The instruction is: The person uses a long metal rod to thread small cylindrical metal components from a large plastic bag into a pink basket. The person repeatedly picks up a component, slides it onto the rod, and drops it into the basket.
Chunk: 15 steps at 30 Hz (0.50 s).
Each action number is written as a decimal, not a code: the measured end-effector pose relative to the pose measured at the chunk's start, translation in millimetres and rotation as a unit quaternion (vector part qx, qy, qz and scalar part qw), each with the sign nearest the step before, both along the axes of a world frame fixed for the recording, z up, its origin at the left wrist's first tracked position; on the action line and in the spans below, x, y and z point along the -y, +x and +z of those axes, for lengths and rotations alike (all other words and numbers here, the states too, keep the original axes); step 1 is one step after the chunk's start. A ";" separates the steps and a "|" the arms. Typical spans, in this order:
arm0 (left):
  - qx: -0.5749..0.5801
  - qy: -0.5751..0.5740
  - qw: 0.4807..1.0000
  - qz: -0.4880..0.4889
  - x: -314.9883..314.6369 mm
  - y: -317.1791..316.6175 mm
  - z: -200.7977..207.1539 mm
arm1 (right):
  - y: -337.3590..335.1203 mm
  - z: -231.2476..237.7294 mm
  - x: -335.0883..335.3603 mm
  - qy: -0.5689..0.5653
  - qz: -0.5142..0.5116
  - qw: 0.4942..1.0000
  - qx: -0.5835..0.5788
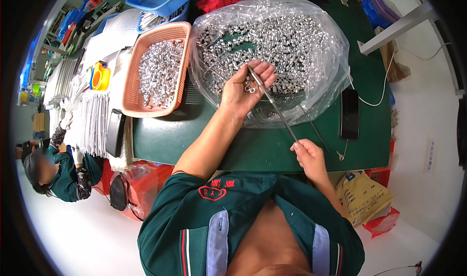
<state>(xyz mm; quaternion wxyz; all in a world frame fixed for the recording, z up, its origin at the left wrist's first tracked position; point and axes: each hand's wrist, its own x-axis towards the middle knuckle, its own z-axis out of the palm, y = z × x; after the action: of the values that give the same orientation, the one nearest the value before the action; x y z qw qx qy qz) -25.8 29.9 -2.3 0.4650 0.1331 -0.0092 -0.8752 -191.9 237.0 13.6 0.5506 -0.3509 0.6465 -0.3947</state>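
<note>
Green tabletop, rod, lettered sack

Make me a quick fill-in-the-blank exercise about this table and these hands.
The metal rod is held at its near end by the ____ hand.
The left hand is turned palm ____.
The orange basket stands to the ____ of the clear plastic bag.
The tabletop is coloured ____.
Missing words: right; up; left; green.

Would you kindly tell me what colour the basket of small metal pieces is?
The basket is salmon-orange; it shows best in the head view.
</note>
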 end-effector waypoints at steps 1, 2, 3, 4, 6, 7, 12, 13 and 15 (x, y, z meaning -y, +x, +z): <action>0.021 0.000 1.000 0.008 1.4 0.2 0.6 | -0.5 0.2 1.8 -0.003 0.002 1.000 0.002; 0.026 -0.004 1.000 0.004 2.1 0.7 2.0 | -0.9 0.5 3.2 -0.005 0.004 1.000 0.003; 0.031 -0.008 0.999 0.000 2.7 1.5 3.4 | -1.9 1.9 4.3 0.000 0.002 1.000 0.016; 0.036 -0.011 0.999 -0.004 3.7 2.1 3.7 | -4.0 4.1 5.0 0.006 0.001 1.000 0.028; 0.034 0.004 0.999 -0.004 6.8 4.0 1.8 | -7.6 8.5 3.8 0.002 0.003 1.000 0.019; 0.030 0.014 0.999 0.002 8.4 6.5 0.3 | -9.3 10.6 3.0 -0.007 0.006 1.000 -0.002; 0.076 -0.003 0.996 0.043 18.4 13.0 -2.8 | -22.4 32.9 -5.8 -0.032 0.042 0.990 -0.131; 0.084 -0.019 0.996 0.040 18.7 14.3 -2.4 | -22.8 36.4 -7.2 -0.042 0.047 0.988 -0.144; 0.084 -0.041 0.995 0.034 18.8 15.5 -4.8 | -23.6 40.6 -7.9 -0.055 0.065 0.984 -0.155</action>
<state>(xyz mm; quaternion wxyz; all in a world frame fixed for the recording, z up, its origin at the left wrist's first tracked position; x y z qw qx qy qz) -10.3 11.1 -7.1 0.4973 0.1874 -0.0795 -0.8434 -215.6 244.8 54.2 0.4481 -0.4790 0.6773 -0.3332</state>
